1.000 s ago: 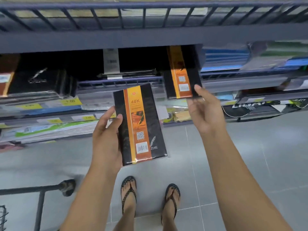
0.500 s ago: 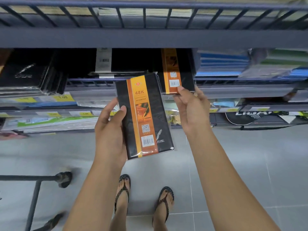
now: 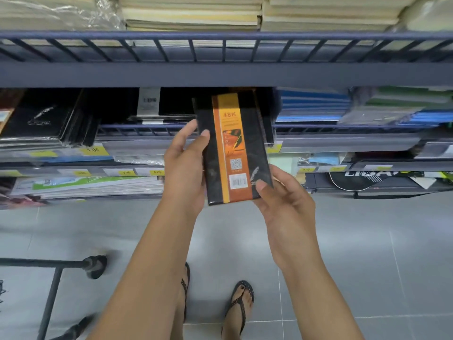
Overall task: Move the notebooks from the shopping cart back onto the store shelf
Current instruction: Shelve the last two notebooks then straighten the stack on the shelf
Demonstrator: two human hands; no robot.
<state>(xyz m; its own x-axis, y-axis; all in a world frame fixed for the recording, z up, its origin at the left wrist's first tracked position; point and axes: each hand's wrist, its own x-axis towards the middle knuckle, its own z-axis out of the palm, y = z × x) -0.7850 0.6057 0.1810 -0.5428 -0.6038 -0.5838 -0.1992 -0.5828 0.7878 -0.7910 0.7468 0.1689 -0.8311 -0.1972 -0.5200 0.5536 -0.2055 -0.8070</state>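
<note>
The store shelf (image 3: pixel 225 74) stretched across the whole view, its dark metal tiers holding pale stacked books (image 3: pixel 191 13) on top, black notebooks (image 3: pixel 46 119) at the left of the middle tier and blue-edged pads (image 3: pixel 313 104) at the right, with yellow price tags (image 3: pixel 94 150) along the rail. Below lay the grey tiled floor (image 3: pixel 367 253), where part of the shopping cart (image 3: pixel 51 285) frame and one wheel showed at lower left. A black notebook (image 3: pixel 234 148) with an orange band was held upright in front of the middle tier, its top edge at the dark opening. The left hand (image 3: pixel 182 168) gripped its left edge, thumb on the cover. The right hand (image 3: pixel 284 204) clasped the lower right corner, thumb pressed on the front, fingers behind.
</note>
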